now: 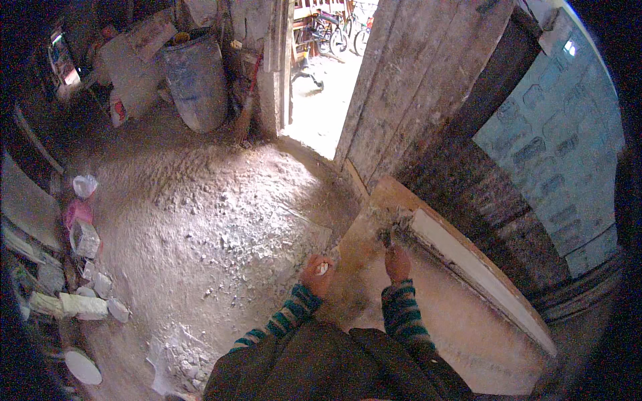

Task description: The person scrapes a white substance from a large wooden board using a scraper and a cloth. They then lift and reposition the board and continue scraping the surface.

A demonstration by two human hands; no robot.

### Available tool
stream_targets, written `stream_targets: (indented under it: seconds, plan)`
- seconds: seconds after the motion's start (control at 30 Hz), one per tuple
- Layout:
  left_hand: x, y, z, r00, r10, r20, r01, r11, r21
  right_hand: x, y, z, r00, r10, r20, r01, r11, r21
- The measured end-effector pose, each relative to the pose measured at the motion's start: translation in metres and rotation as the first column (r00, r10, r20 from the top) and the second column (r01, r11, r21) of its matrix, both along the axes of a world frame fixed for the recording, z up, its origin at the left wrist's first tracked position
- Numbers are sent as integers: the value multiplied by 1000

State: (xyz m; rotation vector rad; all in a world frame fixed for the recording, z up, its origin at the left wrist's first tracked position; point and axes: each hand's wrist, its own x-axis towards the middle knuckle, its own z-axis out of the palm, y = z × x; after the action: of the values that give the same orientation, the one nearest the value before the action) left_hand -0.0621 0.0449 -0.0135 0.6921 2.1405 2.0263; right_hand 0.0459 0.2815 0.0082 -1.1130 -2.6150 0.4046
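Observation:
My left hand (315, 278) is closed around a small white piece (322, 269), whose exact kind I cannot make out. It is over the left edge of a dusty brown wooden work surface (441, 327). My right hand (397, 263) is closed too, near a small dark object (386, 238) at its fingertips, too blurred to name. Dark crumbs or scraps lie just beyond that hand, beside the end of a long pale bar (468, 267) that runs along the right side of the surface.
Pale rubble (254, 227) covers the dirt floor ahead. At the back left stands a blue barrel (197, 83) with a broom (247, 107) nearby. An open wooden door (421, 73) leads to a bright yard with bicycles (331, 33). White blocks (83, 306) line the left side.

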Motion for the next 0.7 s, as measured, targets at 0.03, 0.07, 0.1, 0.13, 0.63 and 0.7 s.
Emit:
stream_targets:
  seconds: [0.03, 0.07, 0.1, 0.13, 0.63, 0.7]
  plan:
    - [0, -2, 7, 999, 32, -8, -32, 999, -7, -10, 8, -4, 999, 32, -19, -31, 999, 37]
    - [1, -1, 13, 998, 55, -13, -55, 998, -10, -19, 17, -6, 998, 57, -35, -54, 995, 79]
    - [4, -1, 16, 997, 77, -18, -77, 997, -13, -22, 23, -8, 998, 60, -34, -57, 994, 93]
    - [2, 0, 1, 998, 56, 4, -56, 997, 56, -31, 27, -11, 996, 81, -38, -77, 991, 108]
    - [-1, -7, 22, 997, -21, -75, 16, 998, -65, -54, -2, 13, 999, 8, -32, -14, 984, -176]
    - [-5, -5, 17, 996, -48, -77, 45, 998, -45, -55, 22, 0, 995, 84, 47, -80, 993, -83]
